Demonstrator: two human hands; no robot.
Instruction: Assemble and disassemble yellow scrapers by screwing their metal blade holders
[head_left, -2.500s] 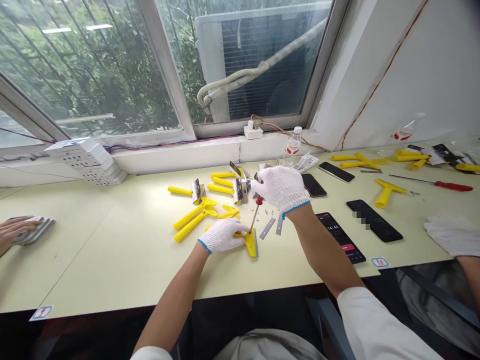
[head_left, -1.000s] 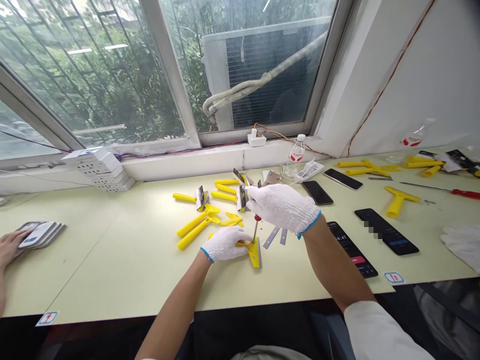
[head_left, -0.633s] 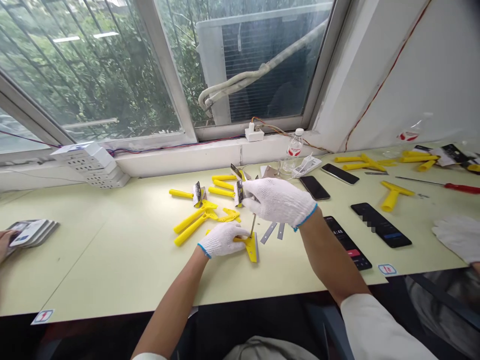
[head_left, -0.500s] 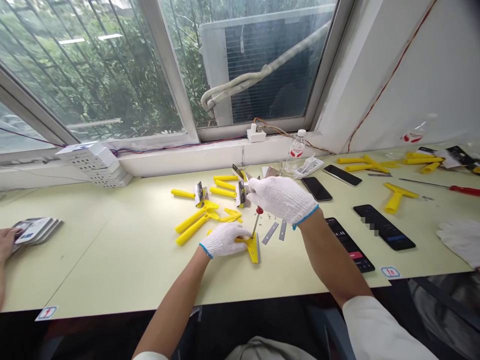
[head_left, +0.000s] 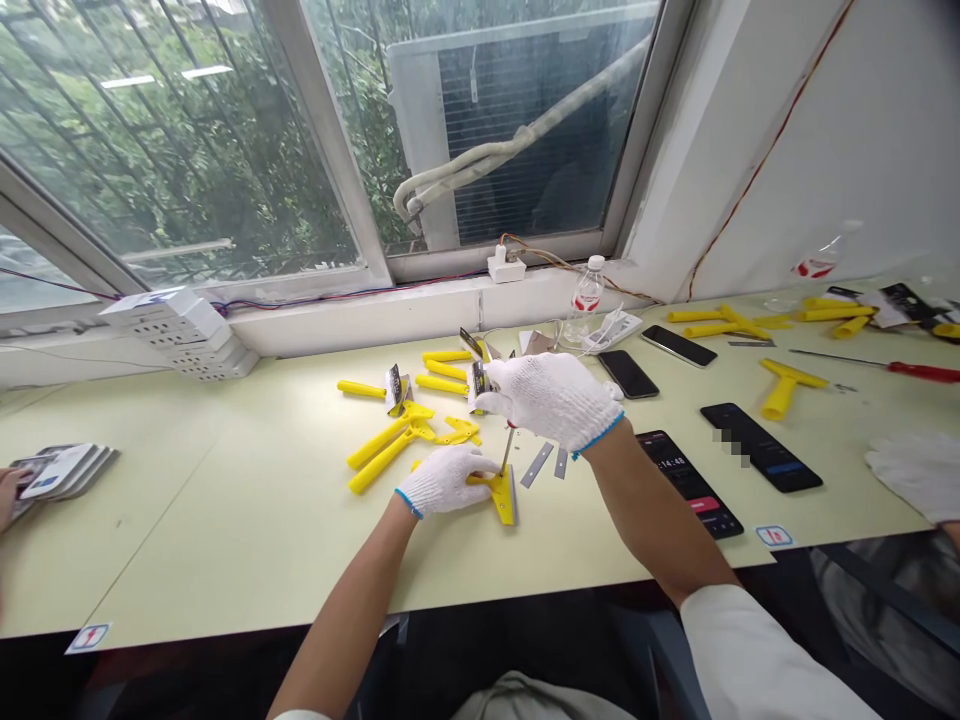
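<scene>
My left hand (head_left: 448,480), in a white knit glove with a blue cuff, grips a yellow scraper (head_left: 503,498) and holds it down on the table. A metal blade lies along the scraper's wide edge. Above it my right hand (head_left: 551,402), gloved alike, is closed around the handle of a screwdriver (head_left: 508,450). The shaft slants down and its tip meets the scraper's head near my left fingers. Two loose blades, a nearer one (head_left: 536,466) and a farther one (head_left: 561,462), lie to the right, with small screws behind them. Most of the screwdriver handle is hidden by my glove.
Yellow scraper handles (head_left: 379,455) and carded scrapers (head_left: 394,388) lie to the left and behind. Phones (head_left: 690,485) rest at the right. A plastic bottle (head_left: 586,297) stands by the window ledge. A neighbour's gloved hand (head_left: 911,480) is at far right, another person's hand (head_left: 9,495) at far left.
My right hand has shifted slightly and turned around the screwdriver, hiding more of its red handle. The scraper stays under my left hand. The whole view has moved a little.
</scene>
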